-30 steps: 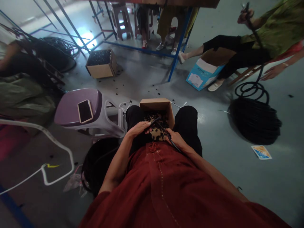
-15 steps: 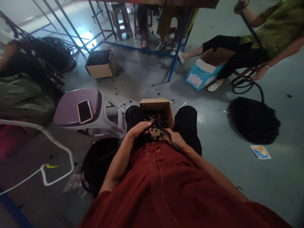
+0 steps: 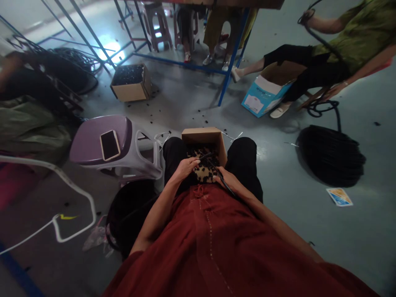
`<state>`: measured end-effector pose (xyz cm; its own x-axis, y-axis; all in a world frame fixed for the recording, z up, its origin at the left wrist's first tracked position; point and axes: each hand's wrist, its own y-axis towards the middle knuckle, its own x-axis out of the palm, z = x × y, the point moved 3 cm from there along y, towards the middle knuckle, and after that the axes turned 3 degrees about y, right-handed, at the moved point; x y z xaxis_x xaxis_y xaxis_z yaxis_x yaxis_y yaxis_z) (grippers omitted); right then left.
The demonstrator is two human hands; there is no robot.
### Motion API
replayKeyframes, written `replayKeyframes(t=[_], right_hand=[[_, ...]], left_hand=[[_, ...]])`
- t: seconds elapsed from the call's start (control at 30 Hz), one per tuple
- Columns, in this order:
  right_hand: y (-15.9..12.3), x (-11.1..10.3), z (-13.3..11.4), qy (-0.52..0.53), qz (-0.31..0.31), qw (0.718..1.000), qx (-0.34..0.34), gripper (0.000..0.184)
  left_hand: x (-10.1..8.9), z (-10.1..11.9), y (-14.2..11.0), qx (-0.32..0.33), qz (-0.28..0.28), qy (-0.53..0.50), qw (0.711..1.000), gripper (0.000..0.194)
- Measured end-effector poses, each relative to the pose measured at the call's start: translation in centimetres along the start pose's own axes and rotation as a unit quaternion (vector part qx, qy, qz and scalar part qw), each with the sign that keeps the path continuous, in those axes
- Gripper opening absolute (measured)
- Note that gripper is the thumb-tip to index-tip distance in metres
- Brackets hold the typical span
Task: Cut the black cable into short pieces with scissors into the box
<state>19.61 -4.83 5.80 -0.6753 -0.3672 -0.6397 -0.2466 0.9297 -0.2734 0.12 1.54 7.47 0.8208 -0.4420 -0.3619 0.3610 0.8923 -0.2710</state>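
Observation:
Between my knees stands an open cardboard box (image 3: 201, 131) with many small black scraps inside. Over it, my left hand (image 3: 187, 166) is closed on a black rubber strip (image 3: 206, 156), whose end sticks out to the right past the fingertips. My right hand (image 3: 228, 180) is closed around a long, thin dark piece (image 3: 229, 189). One end of that piece points up-left toward the strip, and the other runs back along my wrist. Whether it is a tool or another length of strip, I cannot make out. The two hands are apart, a short way above the scraps.
On my left a purple stool (image 3: 89, 136) bears a phone (image 3: 110, 145); a black bundle (image 3: 130, 214) lies below. To the right are a black coil (image 3: 331, 156) and a co-worker with a blue box (image 3: 262, 97). A scrap-filled carton (image 3: 131, 88) stands ahead.
My left hand has shifted slightly right and turned, its fingers closer over the strip. My right hand has barely moved. The co-worker's cord at the right has changed its loops.

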Motion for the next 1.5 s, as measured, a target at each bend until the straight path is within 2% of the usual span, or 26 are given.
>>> replayKeyframes(t=[0.2, 0.43, 0.6, 0.7, 0.9, 1.07, 1.3, 1.5], right_hand=[[0.0, 0.0, 0.0, 0.003, 0.006, 1.0, -0.001, 0.032], [0.0, 0.2, 0.1, 0.063, -0.01, 0.998, 0.025, 0.039], [-0.2, 0.4, 0.4, 0.115, -0.023, 0.993, 0.006, 0.042], [-0.4, 0.2, 0.6, 0.117, -0.024, 0.993, 0.006, 0.044], [-0.4, -0.1, -0.4, 0.098, -0.03, 0.995, 0.018, 0.043], [-0.4, -0.2, -1.2, 0.096, -0.011, 0.995, 0.025, 0.039], [-0.4, -0.2, -0.7, 0.096, -0.012, 0.995, 0.027, 0.037], [-0.4, -0.3, -1.3, 0.099, -0.019, 0.995, 0.027, 0.036]], left_hand=[[0.3, 0.1, -0.3, 0.023, 0.053, 0.051, 0.997, 0.035], [0.6, 0.1, -0.6, 0.024, 0.068, -0.045, 0.996, 0.035], [0.2, -0.1, -0.6, 0.015, 0.092, -0.08, 0.992, 0.037], [0.2, -0.2, -0.5, 0.015, 0.116, -0.038, 0.992, 0.035], [0.8, 0.7, -0.9, 0.099, 0.161, 0.094, 0.978, 0.03], [1.1, 0.9, -1.1, 0.131, 0.183, 0.186, 0.956, 0.028], [1.6, 0.5, -1.3, 0.162, 0.202, 0.253, 0.932, 0.035], [1.7, 0.8, -1.5, 0.156, 0.208, 0.264, 0.929, 0.036]])
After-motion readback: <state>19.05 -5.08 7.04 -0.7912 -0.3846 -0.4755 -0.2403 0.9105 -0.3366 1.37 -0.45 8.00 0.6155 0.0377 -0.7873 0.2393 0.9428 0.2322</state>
